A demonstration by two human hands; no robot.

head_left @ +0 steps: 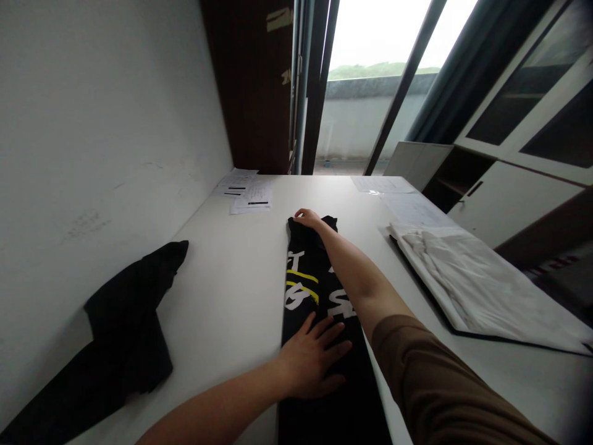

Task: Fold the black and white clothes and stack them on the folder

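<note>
A black printed shirt (301, 321) lies in a long, narrow fold on the table, with white lettering and yellow stripes showing. My left hand (315, 358) rests flat on its middle, fingers spread. At the shirt's far end, my right hand (307, 217) reaches over with bent fingers closed at the far left corner of the cloth. The fingertips are small and partly hidden there. My right forearm covers part of the lettering.
The white table (222, 266) runs along a wall on the left. Another black garment (134, 321) lies crumpled there. Folded white cloth (467, 278) with a dark layer beneath lies on the right. Paper sheets (252, 196) lie at the far left, more papers (407, 207) at the far right.
</note>
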